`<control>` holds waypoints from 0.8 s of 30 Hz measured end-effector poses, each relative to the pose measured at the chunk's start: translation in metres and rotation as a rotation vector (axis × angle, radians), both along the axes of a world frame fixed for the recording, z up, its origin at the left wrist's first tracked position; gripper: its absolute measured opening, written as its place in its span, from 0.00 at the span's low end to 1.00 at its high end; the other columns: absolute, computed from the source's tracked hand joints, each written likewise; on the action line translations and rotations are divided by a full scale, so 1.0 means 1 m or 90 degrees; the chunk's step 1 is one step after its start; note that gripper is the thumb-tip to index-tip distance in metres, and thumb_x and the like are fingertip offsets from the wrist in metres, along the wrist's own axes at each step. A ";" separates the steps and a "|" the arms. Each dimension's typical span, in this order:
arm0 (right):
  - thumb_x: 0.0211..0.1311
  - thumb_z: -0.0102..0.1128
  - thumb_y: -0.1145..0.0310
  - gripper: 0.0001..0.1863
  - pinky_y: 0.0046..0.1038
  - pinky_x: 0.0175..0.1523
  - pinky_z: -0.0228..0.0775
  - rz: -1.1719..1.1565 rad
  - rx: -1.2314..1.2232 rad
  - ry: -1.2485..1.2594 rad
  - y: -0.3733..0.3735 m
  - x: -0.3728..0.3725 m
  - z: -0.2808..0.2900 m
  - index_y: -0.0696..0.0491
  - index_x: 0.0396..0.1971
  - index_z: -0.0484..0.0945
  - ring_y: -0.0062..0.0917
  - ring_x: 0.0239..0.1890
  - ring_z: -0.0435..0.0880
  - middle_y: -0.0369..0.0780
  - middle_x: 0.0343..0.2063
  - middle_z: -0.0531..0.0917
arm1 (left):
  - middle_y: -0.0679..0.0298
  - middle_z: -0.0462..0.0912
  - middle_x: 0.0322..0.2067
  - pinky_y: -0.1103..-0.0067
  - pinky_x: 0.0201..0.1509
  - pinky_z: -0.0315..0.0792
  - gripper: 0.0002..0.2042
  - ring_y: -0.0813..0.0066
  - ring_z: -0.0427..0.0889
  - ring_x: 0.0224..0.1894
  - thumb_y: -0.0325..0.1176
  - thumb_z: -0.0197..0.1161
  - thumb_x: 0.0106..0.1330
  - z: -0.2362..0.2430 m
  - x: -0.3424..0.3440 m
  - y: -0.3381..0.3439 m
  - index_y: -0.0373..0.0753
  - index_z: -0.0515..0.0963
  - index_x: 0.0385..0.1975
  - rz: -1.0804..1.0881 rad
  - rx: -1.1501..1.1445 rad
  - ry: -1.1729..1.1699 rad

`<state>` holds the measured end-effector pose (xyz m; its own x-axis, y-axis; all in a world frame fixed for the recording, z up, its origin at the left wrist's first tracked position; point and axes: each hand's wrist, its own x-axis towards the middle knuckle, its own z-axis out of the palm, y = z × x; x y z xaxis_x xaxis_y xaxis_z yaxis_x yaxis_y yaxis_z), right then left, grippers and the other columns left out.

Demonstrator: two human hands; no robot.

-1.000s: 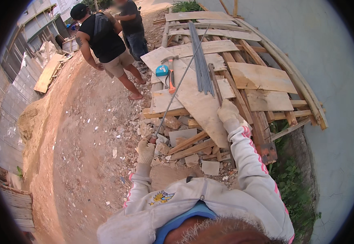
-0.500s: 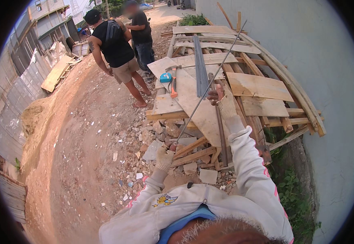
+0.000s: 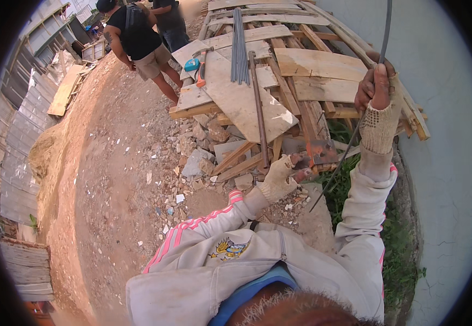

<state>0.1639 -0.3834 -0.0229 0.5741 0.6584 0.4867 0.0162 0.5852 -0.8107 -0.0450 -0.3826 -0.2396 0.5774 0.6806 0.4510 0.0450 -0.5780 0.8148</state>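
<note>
Raised at the right, my right hand (image 3: 378, 89), in a fingerless knit glove, is closed around a thin steel rod (image 3: 350, 144). The rod runs steeply from the top edge down past the glove, its lower end near the ground plants. My left hand (image 3: 284, 176), gloved the same way, has its fingers apart beside a rusty reddish-brown block (image 3: 321, 152) at the near end of a timber; blur hides whether it touches. A long rusty metal bar (image 3: 260, 108) with a short crosspiece lies on the boards, left of that block.
On the plywood (image 3: 236, 95) lie a bundle of steel rods (image 3: 239, 51), a claw hammer (image 3: 200, 70) and a blue tape measure (image 3: 192, 64). Broken rubble (image 3: 198, 163) lies below. Two people (image 3: 138, 41) stand far left. A pale wall (image 3: 447, 163) borders the right.
My right hand has lifted the rod away from the boards, up and right. My left hand has let go of the rod's lower end and moved right to the block. The view has shifted.
</note>
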 end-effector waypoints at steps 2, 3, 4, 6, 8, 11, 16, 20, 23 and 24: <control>0.77 0.59 0.56 0.17 0.17 0.23 0.50 -0.088 -0.150 -0.057 -0.046 0.015 -0.027 0.55 0.51 0.82 0.08 0.18 0.60 0.24 0.19 0.66 | 0.54 0.84 0.43 0.70 0.50 0.77 0.16 0.64 0.84 0.44 0.38 0.65 0.73 0.016 0.013 -0.007 0.34 0.80 0.53 -0.074 -0.063 -0.017; 0.77 0.59 0.56 0.18 0.17 0.25 0.49 -0.110 -0.216 -0.059 -0.066 0.020 -0.044 0.55 0.53 0.82 0.08 0.20 0.60 0.24 0.20 0.66 | 0.56 0.84 0.43 0.71 0.50 0.77 0.17 0.66 0.84 0.45 0.39 0.64 0.74 0.015 0.020 -0.012 0.34 0.80 0.53 -0.111 -0.138 -0.009; 0.77 0.59 0.56 0.19 0.17 0.27 0.49 -0.123 -0.283 -0.061 -0.085 0.024 -0.060 0.56 0.54 0.82 0.08 0.22 0.60 0.24 0.21 0.67 | 0.58 0.85 0.40 0.73 0.47 0.77 0.15 0.69 0.84 0.42 0.37 0.66 0.73 0.004 0.028 -0.017 0.34 0.80 0.52 -0.120 -0.181 -0.022; 0.77 0.60 0.54 0.21 0.17 0.27 0.49 -0.047 -0.388 -0.082 -0.122 0.029 -0.099 0.56 0.55 0.81 0.08 0.23 0.60 0.23 0.22 0.66 | 0.62 0.85 0.35 0.76 0.42 0.77 0.13 0.74 0.83 0.36 0.32 0.68 0.71 -0.011 0.050 -0.020 0.34 0.81 0.50 -0.128 -0.242 -0.054; 0.78 0.58 0.55 0.20 0.18 0.27 0.49 -0.046 -0.489 -0.053 -0.153 0.032 -0.142 0.57 0.54 0.81 0.08 0.23 0.60 0.23 0.23 0.66 | 0.63 0.84 0.39 0.77 0.45 0.78 0.16 0.77 0.83 0.42 0.39 0.63 0.75 -0.014 0.063 -0.023 0.33 0.80 0.53 -0.198 -0.362 -0.006; 0.79 0.55 0.55 0.20 0.19 0.27 0.49 -0.028 -0.558 0.003 -0.197 0.021 -0.187 0.56 0.54 0.81 0.09 0.24 0.60 0.23 0.23 0.65 | 0.62 0.84 0.41 0.79 0.45 0.79 0.21 0.79 0.83 0.43 0.44 0.59 0.78 -0.029 0.078 -0.025 0.32 0.78 0.58 -0.279 -0.416 0.053; 0.79 0.53 0.55 0.19 0.18 0.21 0.45 -0.003 -0.637 0.135 -0.257 -0.029 -0.243 0.54 0.56 0.79 0.07 0.15 0.56 0.22 0.18 0.61 | 0.60 0.85 0.43 0.78 0.45 0.80 0.23 0.76 0.85 0.43 0.46 0.57 0.79 -0.053 0.092 -0.048 0.32 0.76 0.60 -0.327 -0.559 0.069; 0.79 0.54 0.57 0.17 0.17 0.22 0.49 0.035 -0.701 0.237 -0.277 -0.059 -0.247 0.53 0.55 0.81 0.08 0.18 0.59 0.23 0.20 0.65 | 0.60 0.85 0.44 0.78 0.44 0.81 0.21 0.74 0.85 0.43 0.43 0.58 0.78 -0.090 0.093 -0.053 0.32 0.75 0.61 -0.337 -0.674 0.082; 0.79 0.55 0.57 0.16 0.17 0.21 0.50 0.089 -0.688 0.355 -0.285 -0.061 -0.258 0.51 0.54 0.80 0.09 0.18 0.61 0.24 0.20 0.66 | 0.60 0.86 0.41 0.77 0.43 0.81 0.17 0.74 0.86 0.40 0.41 0.58 0.78 -0.099 0.092 -0.060 0.33 0.76 0.56 -0.323 -0.732 0.079; 0.79 0.55 0.57 0.16 0.17 0.21 0.50 0.110 -0.668 0.402 -0.283 -0.064 -0.256 0.50 0.55 0.79 0.09 0.17 0.61 0.24 0.20 0.66 | 0.60 0.87 0.38 0.77 0.43 0.82 0.16 0.75 0.86 0.38 0.41 0.58 0.78 -0.099 0.092 -0.064 0.33 0.77 0.52 -0.303 -0.737 0.066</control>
<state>0.0996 -0.6669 -0.2785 0.3835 0.6531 -0.6530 -0.5612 -0.3967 -0.7264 0.0470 -0.4463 -0.3386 0.8707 0.3613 -0.3337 0.1232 0.4968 0.8591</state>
